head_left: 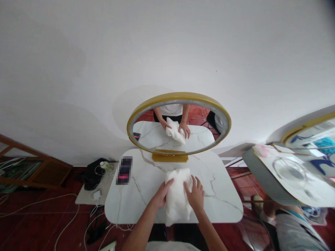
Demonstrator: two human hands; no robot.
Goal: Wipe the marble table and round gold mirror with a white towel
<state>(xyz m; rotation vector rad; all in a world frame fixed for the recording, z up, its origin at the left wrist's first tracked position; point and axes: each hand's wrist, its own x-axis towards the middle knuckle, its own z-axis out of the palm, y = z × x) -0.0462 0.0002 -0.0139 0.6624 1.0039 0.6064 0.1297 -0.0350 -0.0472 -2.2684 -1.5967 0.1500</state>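
White cloth (178,198) between left hand (162,193) and right hand (195,193), both touching it; marble-patterned table (222,198) beneath; gold-framed oval mirror (180,127) behind, reflecting cloth and hands.

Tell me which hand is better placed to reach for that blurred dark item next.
Probably the left hand: it's nearer the blurred dark item, while the right hand is across the white cloth.

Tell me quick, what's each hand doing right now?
Left hand: closed on the left edge of the white cloth.
Right hand: open, fingers spread, touching the cloth's right side.
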